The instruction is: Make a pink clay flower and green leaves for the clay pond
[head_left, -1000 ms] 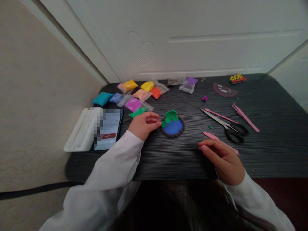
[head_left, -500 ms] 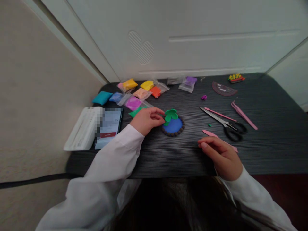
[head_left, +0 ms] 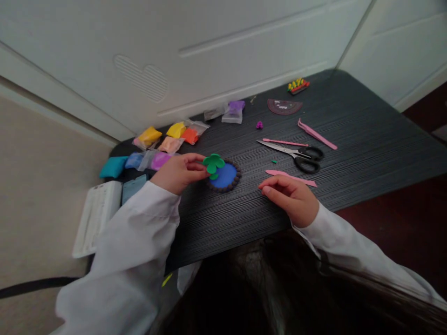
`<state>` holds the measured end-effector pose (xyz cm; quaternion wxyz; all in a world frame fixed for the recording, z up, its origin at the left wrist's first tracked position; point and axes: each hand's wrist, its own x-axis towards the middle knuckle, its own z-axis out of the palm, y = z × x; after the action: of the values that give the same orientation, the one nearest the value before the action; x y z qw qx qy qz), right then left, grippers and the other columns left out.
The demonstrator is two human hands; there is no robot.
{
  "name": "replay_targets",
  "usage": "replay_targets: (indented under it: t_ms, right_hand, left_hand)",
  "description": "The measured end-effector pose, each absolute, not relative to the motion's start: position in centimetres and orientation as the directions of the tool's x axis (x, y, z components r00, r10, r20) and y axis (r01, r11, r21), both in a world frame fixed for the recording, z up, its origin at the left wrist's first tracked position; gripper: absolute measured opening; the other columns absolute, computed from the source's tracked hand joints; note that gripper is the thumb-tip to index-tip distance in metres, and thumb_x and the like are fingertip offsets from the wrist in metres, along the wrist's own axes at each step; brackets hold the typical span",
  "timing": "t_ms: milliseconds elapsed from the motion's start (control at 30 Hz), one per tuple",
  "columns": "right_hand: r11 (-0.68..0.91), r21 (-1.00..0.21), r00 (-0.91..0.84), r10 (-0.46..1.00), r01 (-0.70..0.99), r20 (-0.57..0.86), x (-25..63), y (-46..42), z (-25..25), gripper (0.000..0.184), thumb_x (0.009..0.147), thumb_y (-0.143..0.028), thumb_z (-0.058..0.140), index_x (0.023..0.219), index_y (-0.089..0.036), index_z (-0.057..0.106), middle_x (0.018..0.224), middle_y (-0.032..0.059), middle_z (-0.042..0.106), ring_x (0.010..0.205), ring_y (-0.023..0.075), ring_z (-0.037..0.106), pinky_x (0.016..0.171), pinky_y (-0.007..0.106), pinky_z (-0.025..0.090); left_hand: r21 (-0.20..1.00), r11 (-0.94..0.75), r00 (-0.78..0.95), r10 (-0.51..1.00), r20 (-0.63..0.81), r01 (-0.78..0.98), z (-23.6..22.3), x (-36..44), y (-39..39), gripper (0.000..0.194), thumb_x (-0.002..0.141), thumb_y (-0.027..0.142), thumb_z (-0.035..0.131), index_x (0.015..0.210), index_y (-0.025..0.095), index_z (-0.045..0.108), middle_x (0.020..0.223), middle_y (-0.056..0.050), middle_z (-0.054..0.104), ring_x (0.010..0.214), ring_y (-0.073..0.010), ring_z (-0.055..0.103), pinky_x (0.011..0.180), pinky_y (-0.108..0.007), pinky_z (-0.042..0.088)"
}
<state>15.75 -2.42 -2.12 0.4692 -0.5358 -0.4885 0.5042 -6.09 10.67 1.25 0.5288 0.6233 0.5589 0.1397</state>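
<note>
A round blue clay disc (head_left: 225,176) ringed with small brown balls lies on the dark table (head_left: 366,139). Green clay leaves (head_left: 213,163) sit on its upper left edge. My left hand (head_left: 179,170) pinches its fingertips together at those green leaves, touching them. My right hand (head_left: 289,197) rests on the table to the right of the disc, fingers loosely curled with nothing visible in them, just below a flat pink clay tool (head_left: 291,177).
Small bags of coloured clay (head_left: 164,142) lie at the back left, a purple bag (head_left: 234,109) further right. Black scissors (head_left: 296,153), pink tweezers (head_left: 316,135), a pink stick (head_left: 279,142), a semicircular piece (head_left: 284,106) and a white case (head_left: 94,216) also lie about.
The camera has tilted and shifted, so the table appears rotated. My left hand stays pinched at the green leaves. My right hand has barely moved on the table.
</note>
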Motion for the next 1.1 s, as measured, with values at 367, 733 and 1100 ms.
replay_targets:
  t_ms: [367, 733, 1100]
  right_hand:
    - [-0.075, -0.996, 0.014, 0.997, 0.058, -0.074, 15.9, -2.5, -2.4, 0.018, 0.072, -0.033, 0.052, 0.080, -0.019, 0.058, 0.070, 0.0012, 0.058, 0.066, 0.0128, 0.051, 0.059, 0.027, 0.041]
    - [-0.095, -0.986, 0.015, 0.995, 0.138, -0.094, 15.8, -2.5, -2.2, 0.018, 0.071, -0.032, 0.055, 0.081, -0.018, 0.059, 0.077, 0.0025, 0.060, 0.069, 0.0127, 0.052, 0.064, 0.026, 0.041]
    - [-0.088, -0.974, -0.001, 0.996, 0.207, -0.090, 15.5, -2.6, -1.9, 0.019, 0.072, -0.034, 0.053, 0.081, -0.018, 0.058, 0.076, 0.0027, 0.058, 0.068, 0.0126, 0.051, 0.064, 0.026, 0.040]
  left_hand:
    - [0.816, 0.224, 0.291, 0.857, -0.426, 0.533, 2.0, -6.8, 10.2, 0.039, 0.050, 0.025, 0.069, 0.086, 0.018, 0.058, 0.064, -0.001, 0.063, 0.051, -0.0105, 0.053, 0.045, -0.019, 0.034]
    - [0.901, 0.212, 0.550, 0.732, -0.403, 0.378, 0.9, -7.1, 4.8, 0.028, 0.059, 0.022, 0.061, 0.085, 0.015, 0.056, 0.069, -0.003, 0.063, 0.062, -0.0118, 0.057, 0.062, -0.024, 0.042]
    - [0.858, -0.116, 0.557, 0.802, -0.217, 0.501, -0.2, -4.7, 2.6, 0.018, 0.061, 0.027, 0.058, 0.075, 0.016, 0.058, 0.062, 0.000, 0.059, 0.051, -0.0091, 0.047, 0.048, -0.020, 0.037]
